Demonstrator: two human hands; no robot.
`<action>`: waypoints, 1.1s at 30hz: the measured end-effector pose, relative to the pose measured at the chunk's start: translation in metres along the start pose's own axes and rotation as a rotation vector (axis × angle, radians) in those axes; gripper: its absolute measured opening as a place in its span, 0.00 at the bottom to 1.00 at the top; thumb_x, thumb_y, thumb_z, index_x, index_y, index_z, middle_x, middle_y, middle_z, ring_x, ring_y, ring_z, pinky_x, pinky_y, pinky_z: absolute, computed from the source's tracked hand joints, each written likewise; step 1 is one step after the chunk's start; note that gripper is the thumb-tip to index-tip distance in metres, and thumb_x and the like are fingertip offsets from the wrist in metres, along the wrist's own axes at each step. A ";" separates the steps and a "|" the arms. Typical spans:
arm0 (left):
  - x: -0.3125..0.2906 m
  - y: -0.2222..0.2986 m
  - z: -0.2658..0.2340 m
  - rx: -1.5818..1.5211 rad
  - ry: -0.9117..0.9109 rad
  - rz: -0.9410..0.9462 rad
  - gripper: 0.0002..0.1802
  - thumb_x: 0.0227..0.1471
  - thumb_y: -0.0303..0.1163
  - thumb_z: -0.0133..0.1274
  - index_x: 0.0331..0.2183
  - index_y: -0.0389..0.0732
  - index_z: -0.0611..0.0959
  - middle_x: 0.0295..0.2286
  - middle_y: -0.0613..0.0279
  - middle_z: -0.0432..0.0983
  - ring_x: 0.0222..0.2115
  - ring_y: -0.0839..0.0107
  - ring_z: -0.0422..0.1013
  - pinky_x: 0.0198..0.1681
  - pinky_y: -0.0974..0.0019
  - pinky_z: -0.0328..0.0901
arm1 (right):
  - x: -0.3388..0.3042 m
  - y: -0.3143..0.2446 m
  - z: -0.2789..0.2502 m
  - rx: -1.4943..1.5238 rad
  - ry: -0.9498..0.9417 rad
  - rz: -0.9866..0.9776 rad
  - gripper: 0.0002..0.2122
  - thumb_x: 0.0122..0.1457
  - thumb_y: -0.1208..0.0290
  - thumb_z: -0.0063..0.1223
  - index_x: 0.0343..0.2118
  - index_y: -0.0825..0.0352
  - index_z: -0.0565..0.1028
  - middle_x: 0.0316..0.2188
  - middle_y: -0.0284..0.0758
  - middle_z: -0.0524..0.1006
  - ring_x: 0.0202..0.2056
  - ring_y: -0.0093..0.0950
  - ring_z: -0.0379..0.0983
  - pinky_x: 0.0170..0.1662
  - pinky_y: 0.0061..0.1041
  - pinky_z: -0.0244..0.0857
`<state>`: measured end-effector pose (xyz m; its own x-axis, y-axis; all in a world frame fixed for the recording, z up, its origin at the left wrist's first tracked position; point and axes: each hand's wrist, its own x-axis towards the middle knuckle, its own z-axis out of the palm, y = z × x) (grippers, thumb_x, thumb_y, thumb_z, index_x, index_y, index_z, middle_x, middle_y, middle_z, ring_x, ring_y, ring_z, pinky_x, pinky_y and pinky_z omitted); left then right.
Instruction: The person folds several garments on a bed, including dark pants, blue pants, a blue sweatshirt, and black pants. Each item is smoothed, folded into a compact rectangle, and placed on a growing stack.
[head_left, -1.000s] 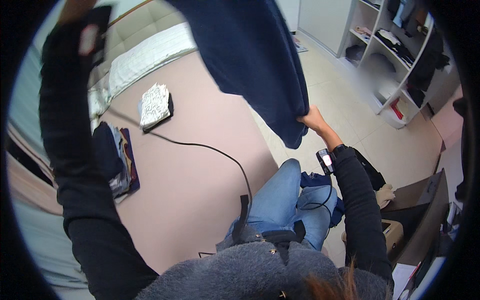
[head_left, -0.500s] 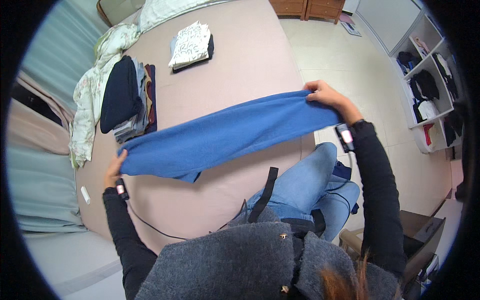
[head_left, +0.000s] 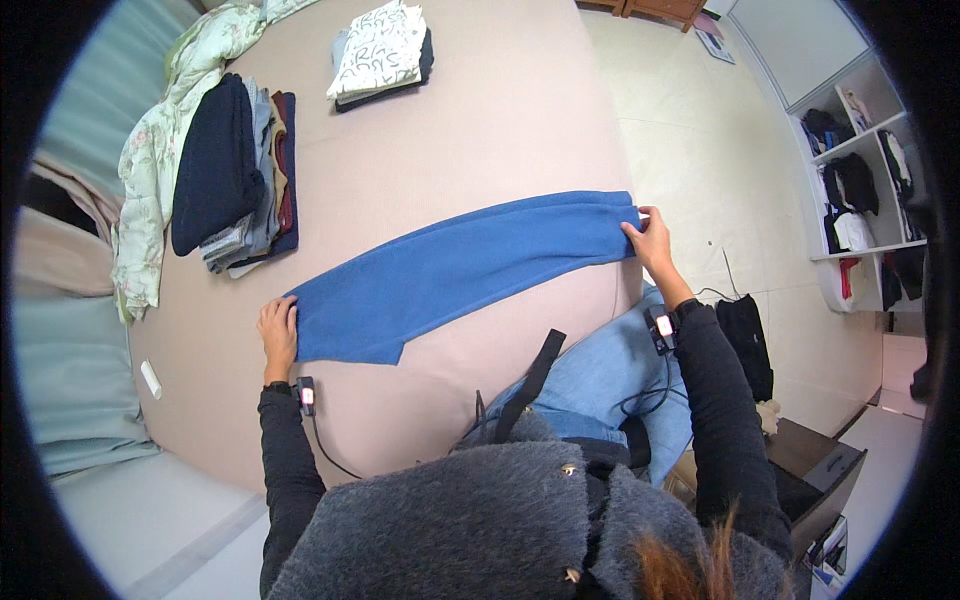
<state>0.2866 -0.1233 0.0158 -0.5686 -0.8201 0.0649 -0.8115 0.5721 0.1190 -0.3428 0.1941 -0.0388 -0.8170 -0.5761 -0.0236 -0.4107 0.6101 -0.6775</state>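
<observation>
Watching remotely, I am seeing the left hand (head_left: pixel 278 328) and the right hand (head_left: pixel 653 243) resting well apart on blue trousers (head_left: pixel 460 268) lying doubled lengthwise across the bed (head_left: pixel 490 130), the right pinching one end, the left touching the other, whether clamped I cannot tell. Beyond, the larger clothes stack (head_left: pixel 215 165) and the white-topped stack (head_left: pixel 378 60) are sitting apparently finished, the trousers lying apart, seemingly unfinished. At right, an open shelf unit (head_left: pixel 870 250) is holding dark clothes (head_left: pixel 852 183), a white garment (head_left: pixel 853 228) and a red item (head_left: pixel 848 278).
</observation>
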 end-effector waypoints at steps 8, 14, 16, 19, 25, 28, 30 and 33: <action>0.015 0.027 0.019 -0.017 0.135 -0.017 0.20 0.54 0.33 0.57 0.50 0.48 0.78 0.43 0.60 0.72 0.50 0.56 0.65 0.54 0.52 0.59 | -0.028 -0.015 -0.002 -0.107 0.226 -0.266 0.14 0.50 0.79 0.61 0.42 0.66 0.75 0.29 0.38 0.72 0.32 0.34 0.70 0.39 0.34 0.66; 0.032 0.033 0.012 -0.045 0.013 -0.011 0.16 0.51 0.30 0.58 0.44 0.46 0.78 0.42 0.63 0.73 0.49 0.59 0.64 0.54 0.52 0.56 | -0.032 -0.016 -0.003 -0.208 0.139 -0.371 0.18 0.47 0.83 0.58 0.44 0.65 0.75 0.29 0.39 0.71 0.35 0.39 0.68 0.43 0.34 0.64; 0.035 0.036 0.011 -0.101 -0.036 0.006 0.14 0.52 0.31 0.57 0.43 0.46 0.79 0.42 0.63 0.74 0.49 0.60 0.65 0.55 0.51 0.54 | -0.029 -0.011 -0.002 -0.140 0.200 -0.399 0.16 0.47 0.80 0.60 0.42 0.65 0.76 0.30 0.39 0.72 0.37 0.39 0.68 0.45 0.35 0.62; 0.041 0.038 0.014 -0.204 -0.084 -0.043 0.11 0.54 0.34 0.55 0.41 0.43 0.79 0.40 0.61 0.75 0.47 0.59 0.68 0.54 0.53 0.57 | -0.020 -0.005 -0.001 -0.065 0.137 -0.292 0.13 0.49 0.75 0.61 0.40 0.65 0.76 0.33 0.40 0.73 0.39 0.39 0.67 0.48 0.36 0.60; 0.056 0.017 0.008 -0.568 -0.250 -0.085 0.14 0.63 0.38 0.48 0.33 0.36 0.75 0.26 0.61 0.68 0.29 0.70 0.64 0.36 0.69 0.61 | -0.008 -0.033 -0.023 0.376 0.210 -0.210 0.07 0.63 0.69 0.50 0.35 0.68 0.69 0.24 0.32 0.69 0.27 0.20 0.62 0.31 0.25 0.60; 0.058 0.011 0.007 -0.682 -0.251 -0.069 0.16 0.65 0.39 0.46 0.32 0.35 0.72 0.24 0.66 0.61 0.27 0.77 0.58 0.33 0.69 0.59 | -0.005 -0.053 -0.037 0.331 0.144 -0.175 0.07 0.65 0.70 0.48 0.36 0.68 0.68 0.20 0.29 0.67 0.23 0.18 0.60 0.25 0.23 0.56; 0.060 0.011 0.012 -0.646 -0.255 -0.081 0.16 0.65 0.39 0.46 0.32 0.35 0.72 0.23 0.65 0.60 0.27 0.76 0.58 0.33 0.69 0.59 | 0.006 -0.056 -0.037 0.273 0.173 -0.163 0.07 0.65 0.70 0.48 0.36 0.69 0.69 0.18 0.30 0.68 0.20 0.18 0.59 0.23 0.24 0.55; 0.063 0.014 0.019 -0.616 -0.244 -0.073 0.16 0.65 0.39 0.46 0.32 0.34 0.72 0.22 0.64 0.61 0.26 0.75 0.58 0.33 0.68 0.59 | 0.024 -0.042 -0.022 0.229 0.092 -0.086 0.08 0.64 0.69 0.49 0.38 0.69 0.71 0.17 0.33 0.70 0.19 0.20 0.62 0.23 0.27 0.57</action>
<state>0.2370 -0.1663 0.0026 -0.5878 -0.7881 -0.1828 -0.6653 0.3424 0.6635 -0.3541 0.1667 0.0049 -0.8206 -0.5625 0.1010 -0.3864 0.4158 -0.8233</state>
